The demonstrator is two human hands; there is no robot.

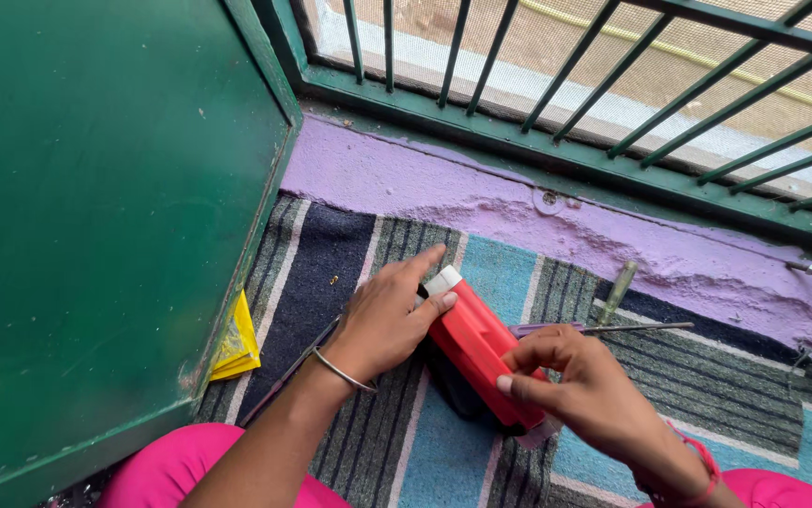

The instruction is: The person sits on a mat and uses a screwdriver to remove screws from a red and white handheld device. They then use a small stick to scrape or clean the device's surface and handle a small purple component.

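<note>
Red rectangular plastic case with white end cap (477, 350) is held on the striped woven mat (707, 395); right hand (583, 388) pinches its near end, left hand (389, 315) clasps the capped end. Probably mid-opening; steady counter-grip needed. Thin metal screwdriver (636, 327) lies just beyond.

A striped rug (349, 254) in blue, grey and white covers the floor. A green door (95, 207) stands at the left, with a yellow wrapper (235, 346) lying at its base. A purple ledge (519, 212) runs behind the rug, below green bars (613, 85). A screwdriver (613, 293) and a thin metal rod (641, 327) lie on the rug near the ledge.
</note>
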